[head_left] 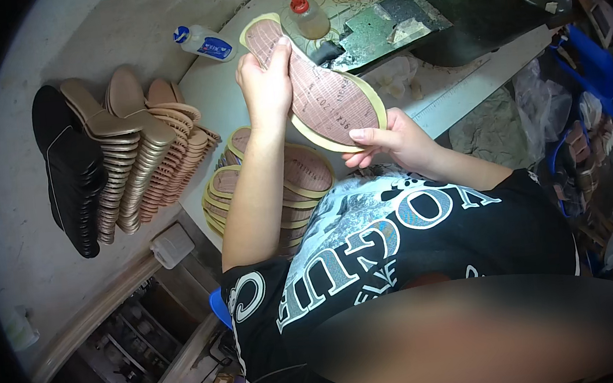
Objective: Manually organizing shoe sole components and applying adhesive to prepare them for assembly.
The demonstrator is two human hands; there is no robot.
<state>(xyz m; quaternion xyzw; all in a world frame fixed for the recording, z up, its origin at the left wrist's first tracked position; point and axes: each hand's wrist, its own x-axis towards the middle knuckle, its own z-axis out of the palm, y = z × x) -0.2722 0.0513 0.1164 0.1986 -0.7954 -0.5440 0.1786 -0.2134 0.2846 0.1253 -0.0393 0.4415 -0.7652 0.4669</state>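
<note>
Hands, left hand and right hand, grip a brown insole near a red-capped glue bottle holding amber liquid.

White bench: insole stacks, glue bottles.

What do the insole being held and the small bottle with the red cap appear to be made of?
The insole, held by the left hand and right hand, looks like matte brownish fibreboard edged with a pale yellow, possibly foam, rim. The bottle seems to be translucent soft plastic, with yellowish liquid showing through.
</note>
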